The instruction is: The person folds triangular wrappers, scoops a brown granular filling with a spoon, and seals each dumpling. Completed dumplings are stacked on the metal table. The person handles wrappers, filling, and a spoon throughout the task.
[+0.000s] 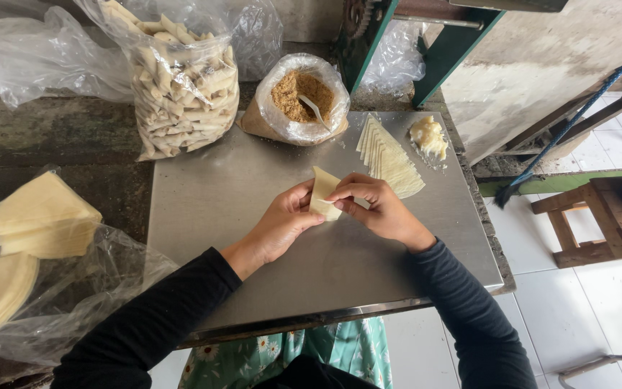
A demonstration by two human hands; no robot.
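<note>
Where the steel tabletop [253,216] meets the dark bench, a clear bag holds stacks of pale wrapper sheets [41,216] at the far left, and behind it stands a tall bag of rolled pastry sticks [185,86]. Further along, a bag of brown crumbly filling [302,95] sits open with a white spoon [316,110] in it. Just below that, over the middle of the tabletop, the left hand [282,222] comes in from the lower left in a black sleeve, thumb and fingers pinching the lower left edge of a pale triangular wrapper [323,191]. The wrapper stands between both hands, its tip pointing away from the person. The right hand [376,207] curls over from the right, fingertips closed on the wrapper's right side, wrist bent inward. Right of the hands lies a fanned row of triangular wrappers [390,162], and beside it a small lump of whitish paste [427,135].
</note>
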